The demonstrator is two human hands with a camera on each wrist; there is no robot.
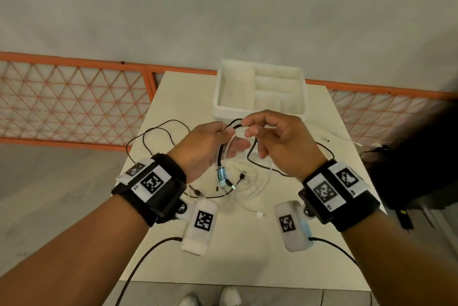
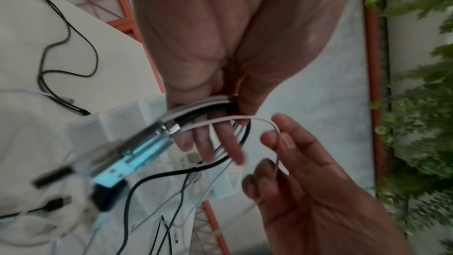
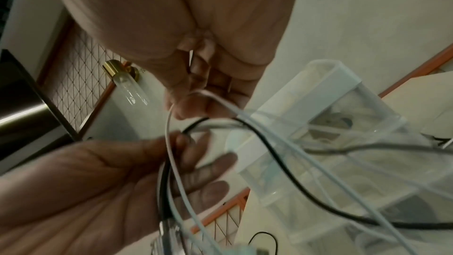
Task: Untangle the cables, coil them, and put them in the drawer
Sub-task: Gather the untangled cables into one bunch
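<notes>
behind the table [image 1: 173,97] stood an empty drawer [image 1: 220,104]. left hand [image 1: 205,147] gripped a cable bundle [image 2: 210,104]; right hand [image 1: 275,139] pinched a white cable [image 2: 247,118]. other cables [image 1: 238,186] lay tangled on the table. judged early: untangling unfinished, nothing stowed.

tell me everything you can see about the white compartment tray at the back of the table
The white tray is a squarish open-topped organizer that looks like translucent plastic, sitting flat at the far end of the table. Dividers split it into one long compartment on the left and several smaller ones on the right. No cable lies in any compartment that shows. Neither the left hand nor the right hand touches it; they hold cables just in front of it.
</notes>
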